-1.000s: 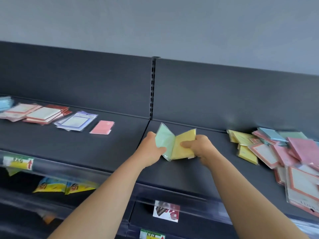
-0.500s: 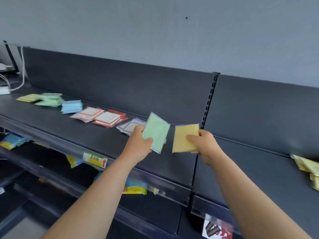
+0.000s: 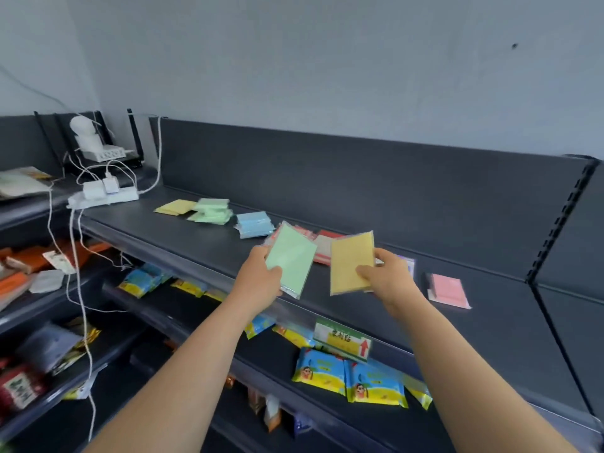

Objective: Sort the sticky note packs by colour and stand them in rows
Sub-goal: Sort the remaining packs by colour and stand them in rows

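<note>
My left hand (image 3: 261,279) pinches a green sticky note pack (image 3: 291,259) by its lower corner, and my right hand (image 3: 389,279) pinches a yellow sticky note pack (image 3: 351,263), both held above the dark shelf (image 3: 183,237). With such thin grips on slick wrappers, I judge either could slip. Ahead-left, the green stack (image 3: 210,210), yellow stack (image 3: 173,206) and blue stack (image 3: 255,223) lie flat, with a power strip (image 3: 104,197) beyond and a grey wall (image 3: 327,76) behind.

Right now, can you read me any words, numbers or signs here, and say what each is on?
No text reads clearly enough to quote.
Shelf-edge tag: red up arrow; characters blurred.
Blue and yellow packets below: print too small.
Red packet, lower left: print blurred.
Green pack in left hand, yellow pack in right hand: no print visible.
</note>
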The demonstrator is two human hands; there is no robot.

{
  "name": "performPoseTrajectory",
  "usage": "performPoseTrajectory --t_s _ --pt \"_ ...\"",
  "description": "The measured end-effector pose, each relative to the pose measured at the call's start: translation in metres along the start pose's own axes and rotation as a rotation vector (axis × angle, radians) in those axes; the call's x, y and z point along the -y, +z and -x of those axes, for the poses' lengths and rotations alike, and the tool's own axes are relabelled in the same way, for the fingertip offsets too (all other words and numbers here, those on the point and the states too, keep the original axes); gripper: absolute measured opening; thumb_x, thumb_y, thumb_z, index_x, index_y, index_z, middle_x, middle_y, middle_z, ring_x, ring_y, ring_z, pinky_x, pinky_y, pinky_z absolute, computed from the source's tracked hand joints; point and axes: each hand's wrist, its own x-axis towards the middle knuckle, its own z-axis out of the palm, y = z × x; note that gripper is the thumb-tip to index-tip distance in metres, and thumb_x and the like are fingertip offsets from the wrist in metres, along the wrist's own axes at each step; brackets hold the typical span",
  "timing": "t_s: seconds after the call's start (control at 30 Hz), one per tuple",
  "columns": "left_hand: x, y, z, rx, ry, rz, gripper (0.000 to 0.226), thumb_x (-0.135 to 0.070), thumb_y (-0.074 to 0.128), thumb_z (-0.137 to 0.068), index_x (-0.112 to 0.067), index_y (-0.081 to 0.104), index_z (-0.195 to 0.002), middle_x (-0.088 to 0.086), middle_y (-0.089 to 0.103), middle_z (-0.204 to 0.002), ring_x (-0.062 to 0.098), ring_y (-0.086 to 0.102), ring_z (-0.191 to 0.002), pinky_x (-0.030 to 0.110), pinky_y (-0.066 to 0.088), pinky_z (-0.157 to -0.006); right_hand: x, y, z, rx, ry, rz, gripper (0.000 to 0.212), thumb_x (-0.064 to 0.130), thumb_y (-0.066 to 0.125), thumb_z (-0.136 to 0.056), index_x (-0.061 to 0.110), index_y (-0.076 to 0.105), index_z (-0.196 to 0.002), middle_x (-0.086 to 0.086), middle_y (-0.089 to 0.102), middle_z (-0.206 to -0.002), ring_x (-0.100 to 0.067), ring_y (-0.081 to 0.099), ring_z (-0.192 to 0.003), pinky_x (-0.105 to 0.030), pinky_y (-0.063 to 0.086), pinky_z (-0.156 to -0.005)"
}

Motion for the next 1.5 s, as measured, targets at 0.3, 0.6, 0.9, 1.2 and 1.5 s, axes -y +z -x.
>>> performPoseTrajectory --t_s 0.3,0.6,0.9,1.2,1.5 --pt "0.046 -0.067 -0.052 -0.084 -0.043 0.011 0.022 -0.008 0.044 -0.097 -0.018 0.045 -0.115 0.0 0.055 -0.114 0.02 0.061 -0.098 0.039 0.059 -0.08 0.017 0.088 -0.034 0.021 -0.021 0.054 0.042 0.008 0.058 -0.09 0.014 0.053 -0.131 -0.005 0.062 -0.106 -0.02 0.061 -0.084 -0.037 0.054 -0.074" --pt "0.061 -0.115 -0.139 -0.286 -0.021 0.032 0.024 -0.008 0.048 -0.095 -0.017 0.051 -0.116 -0.001 0.06 -0.105 0.021 0.066 -0.09 0.041 0.059 -0.078 0.056 0.147 -0.106 0.093 -0.096 0.071 0.026 0.005 0.051 -0.089 0.013 0.061 -0.112 -0.005 0.066 -0.107 -0.02 0.061 -0.084 -0.029 0.051 -0.061" --pt "0.071 -0.152 -0.233 -0.338 -0.003 -0.021 0.023 -0.01 0.045 -0.089 -0.01 0.063 -0.104 0.01 0.067 -0.095 0.034 0.066 -0.085 0.05 0.057 -0.079 0.087 0.206 -0.179 0.129 -0.098 0.059 0.023 0.004 0.05 -0.09 0.018 0.059 -0.106 -0.001 0.065 -0.101 -0.028 0.063 -0.099 -0.05 0.054 -0.088" --pt "0.092 -0.176 -0.334 -0.231 0.042 -0.236 0.018 -0.009 0.048 -0.088 0.004 0.059 -0.095 0.016 0.061 -0.086 0.025 0.051 -0.07 0.034 0.038 -0.061 0.1 0.253 -0.22 0.025 -0.072 0.061 0.02 0.007 0.053 -0.091 0.026 0.056 -0.092 -0.001 0.064 -0.095 -0.029 0.06 -0.105 -0.052 0.051 -0.093" --pt "0.129 -0.192 -0.388 0.063 0.107 -0.543 0.03 -0.038 0.054 -0.09 -0.023 0.061 -0.114 0.008 0.052 -0.119 0.028 0.047 -0.115 0.036 0.041 -0.089 0.109 0.302 -0.238 -0.143 -0.01 0.017 0.03 0.004 0.053 -0.09 0.011 0.061 -0.118 -0.004 0.066 -0.104 -0.024 0.064 -0.097 -0.043 0.054 -0.086"
